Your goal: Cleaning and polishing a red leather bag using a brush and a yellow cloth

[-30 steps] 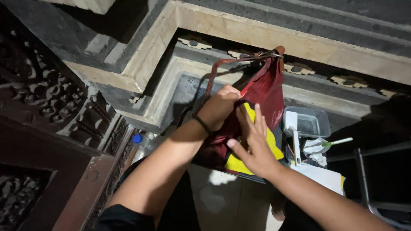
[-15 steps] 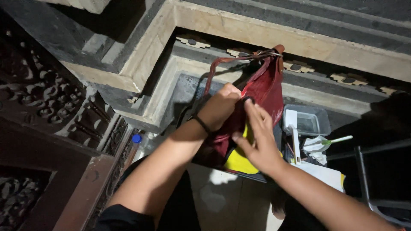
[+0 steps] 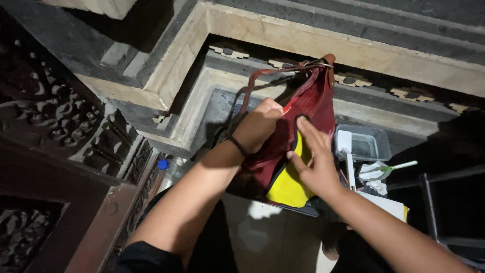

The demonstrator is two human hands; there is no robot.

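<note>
Left hand [image 3: 258, 125] grips the red bag [image 3: 308, 116] with closed fingers; right hand [image 3: 316, 162], fingers extended, presses the yellow cloth [image 3: 290, 184] inside.

Fingertips of left hand [image 3: 258, 124] buried behind the edge of the red bag [image 3: 298, 136]; grip not readable. Lower part of yellow cloth [image 3: 290, 182] covered by right hand [image 3: 316, 162] and lost in shadow. Inside of bag unseen. Bottle with blue cap [image 3: 162, 165] mostly hidden behind left forearm. Contents of clear plastic tray [image 3: 366, 144] too dim to tell. Both arms cut off by bottom edge. Metal frame [image 3: 434, 212] cropped at right.
</note>
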